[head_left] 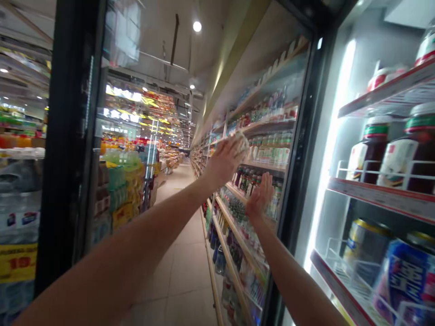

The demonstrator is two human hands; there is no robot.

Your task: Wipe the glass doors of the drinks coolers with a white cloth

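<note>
A tall glass door (163, 59) in a black frame (64, 149) stands in front of me. My left hand (222, 158) reaches up to the glass, closed on a pale, crumpled cloth (241, 144) that looks pressed against the pane; motion blurs it slightly. Lower and to the right, my right hand (261, 197) is held up with its fingers stretched and its palm towards the glass. It holds nothing. Whether the right palm touches the pane I cannot tell.
Lit cooler shelves (380, 194) at the right hold dark bottles (365, 147) and cans (365, 244) behind wire rails. Through or in the glass show stocked shelves and a tiled aisle (185, 253). Bottled drinks with a yellow price sign (18, 262) stand at the far left.
</note>
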